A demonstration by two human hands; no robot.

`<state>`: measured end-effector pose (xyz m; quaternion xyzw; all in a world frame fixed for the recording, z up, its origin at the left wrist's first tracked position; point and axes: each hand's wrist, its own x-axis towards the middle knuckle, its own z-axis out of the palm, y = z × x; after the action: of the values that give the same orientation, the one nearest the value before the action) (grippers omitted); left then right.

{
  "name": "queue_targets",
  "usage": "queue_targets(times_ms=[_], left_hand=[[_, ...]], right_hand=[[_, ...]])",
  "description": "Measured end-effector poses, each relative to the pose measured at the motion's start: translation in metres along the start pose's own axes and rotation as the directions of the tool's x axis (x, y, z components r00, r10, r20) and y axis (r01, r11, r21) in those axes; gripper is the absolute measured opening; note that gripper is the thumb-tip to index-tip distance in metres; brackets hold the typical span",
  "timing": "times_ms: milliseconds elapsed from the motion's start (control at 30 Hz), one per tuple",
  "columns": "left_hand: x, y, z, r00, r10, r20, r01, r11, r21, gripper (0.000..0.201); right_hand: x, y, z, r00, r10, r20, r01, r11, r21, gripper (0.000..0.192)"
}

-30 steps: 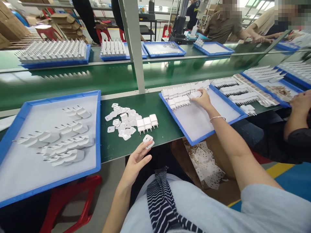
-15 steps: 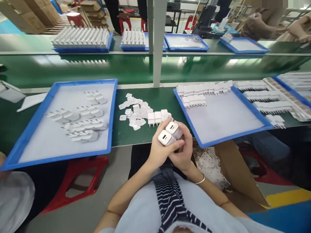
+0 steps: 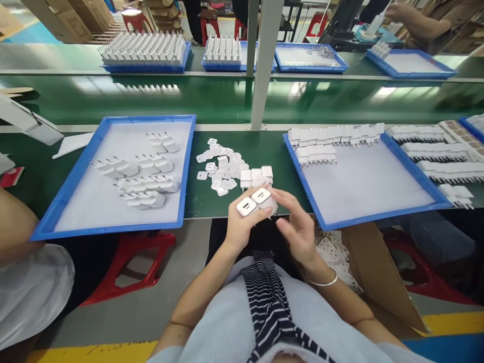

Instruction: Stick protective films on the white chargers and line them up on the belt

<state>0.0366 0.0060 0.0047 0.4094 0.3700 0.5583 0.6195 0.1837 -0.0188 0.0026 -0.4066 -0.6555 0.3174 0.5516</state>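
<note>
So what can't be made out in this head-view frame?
- Prongs of the two chargers: hidden by the left hand.
- Right hand: whether it touches the chargers is unclear.
- Loose white pieces: too small to identify.
- Cardboard box contents: partly hidden by the right forearm.
- Right trays: cut by the frame edge.

Two white charger adapters (image 3: 255,202): square bodies, rounded corners, side by side and touching, port faces tilted upward, each showing a dark slot. Held above the counter's (image 3: 234,206) near edge.
</note>
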Motion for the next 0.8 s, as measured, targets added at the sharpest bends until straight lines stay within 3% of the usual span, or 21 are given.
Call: queue_targets(times_ms=[67,133,200,267,400,467,500,567,633,700,800], left_hand=[[0.001,0.007,-0.011,0.99,-0.031,0.139,0.026,0.999,0.035,0.048],[0.0,0.016,-0.021,0.962,-0.065,0.263,0.03,0.99,0.135,0.046],[-0.001,0.024,-0.029,0.939,-0.089,0.331,0.003,0.968,0.252,0.044],[-0.004,0.03,-0.034,0.918,-0.122,0.378,-0.02,0.936,0.352,0.043],[-0.009,0.033,-0.037,0.892,-0.176,0.417,-0.056,0.871,0.488,0.041],[-0.011,0.032,-0.036,0.892,-0.182,0.414,-0.067,0.852,0.52,0.04],[-0.012,0.032,-0.036,0.891,-0.177,0.417,-0.075,0.851,0.52,0.039],[-0.014,0.032,-0.036,0.893,-0.14,0.428,-0.102,0.863,0.494,0.038],[-0.015,0.031,-0.035,0.912,-0.052,0.408,-0.161,0.867,0.471,0.037],[-0.018,0.03,-0.032,0.936,0.072,0.343,-0.245,0.835,0.493,0.037],[-0.022,0.024,-0.025,0.936,0.261,0.236,-0.351,0.735,0.58,0.04]], right_hand=[[0.011,-0.001,-0.014,0.992,0.067,-0.109,-0.068,0.998,-0.007,0.03],[0.023,-0.002,-0.026,0.988,0.119,-0.097,-0.123,0.992,-0.035,0.024],[0.035,-0.004,-0.034,0.988,0.124,0.091,-0.114,0.988,-0.105,0.029],[0.045,-0.007,-0.038,0.95,0.096,0.298,-0.031,0.976,-0.216,0.03],[0.058,-0.019,-0.037,0.8,0.07,0.595,0.225,0.886,-0.407,0.025],[0.062,-0.025,-0.037,0.731,0.105,0.674,0.307,0.832,-0.463,0.025],[0.063,-0.027,-0.038,0.718,0.124,0.685,0.315,0.819,-0.479,0.024],[0.063,-0.029,-0.041,0.742,0.159,0.651,0.246,0.839,-0.486,0.021],[0.059,-0.029,-0.045,0.814,0.201,0.546,0.07,0.897,-0.436,0.014],[0.05,-0.026,-0.045,0.879,0.277,0.388,-0.165,0.94,-0.299,0.004],[0.033,-0.021,-0.035,0.891,0.407,0.202,-0.417,0.909,0.008,0.013]])
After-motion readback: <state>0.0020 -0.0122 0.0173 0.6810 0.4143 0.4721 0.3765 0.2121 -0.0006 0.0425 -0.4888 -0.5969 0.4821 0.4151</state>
